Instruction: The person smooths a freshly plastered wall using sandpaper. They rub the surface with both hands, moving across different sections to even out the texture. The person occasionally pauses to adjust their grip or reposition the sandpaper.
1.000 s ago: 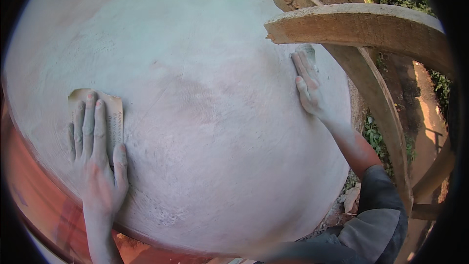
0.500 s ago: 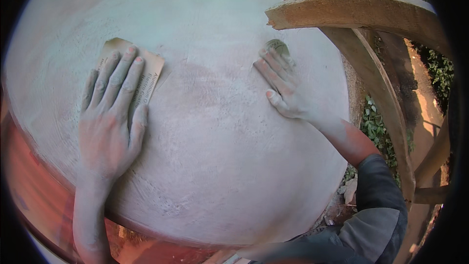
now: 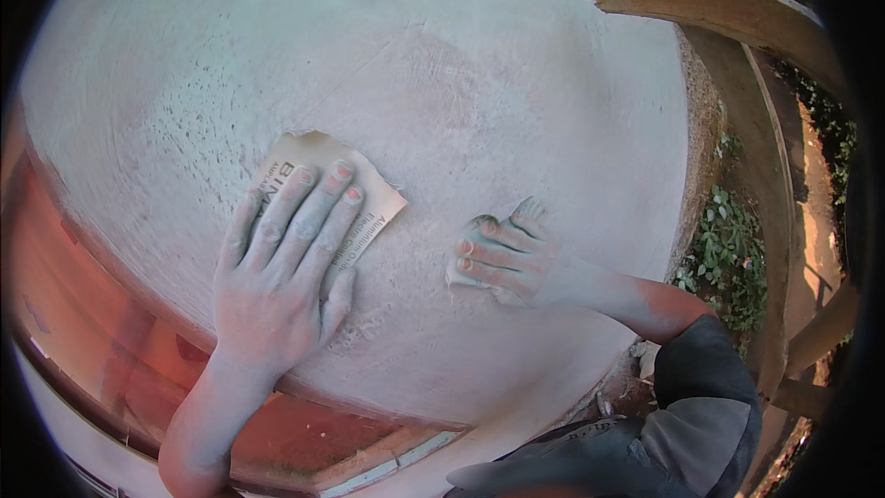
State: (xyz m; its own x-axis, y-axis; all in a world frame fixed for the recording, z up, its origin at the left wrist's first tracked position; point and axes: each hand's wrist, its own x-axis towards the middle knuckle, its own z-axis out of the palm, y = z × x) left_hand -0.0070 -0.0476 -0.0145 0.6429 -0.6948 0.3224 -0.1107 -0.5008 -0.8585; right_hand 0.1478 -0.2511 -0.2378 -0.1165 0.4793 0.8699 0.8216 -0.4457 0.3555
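Observation:
My left hand [image 3: 277, 300], coated in pale dust, presses a beige sheet of sandpaper [image 3: 380, 192] flat against a whitish, dusty curved surface [image 3: 369, 46]. Its fingers lie long over the printed back, with the thumb alongside; one torn edge shows beyond the fingertips. To the right and apart from it, my right hand [image 3: 516, 263] has its fingers bent over a smaller crumpled piece of sandpaper [image 3: 465, 278] on the same surface. Most of that piece is hidden beneath the fingers.
Rough wooden planks [image 3: 701, 2] stand off the surface's right side. Leafy plants [image 3: 728, 244] grow beside its edge. A reddish panel [image 3: 111, 314] borders the lower left, and a pale strip [image 3: 392, 461] runs along the bottom.
Both hands are lower in the view; the left is farther right, the right slightly left with its fingers turned leftward. The hands are closer together. The view has also shifted.

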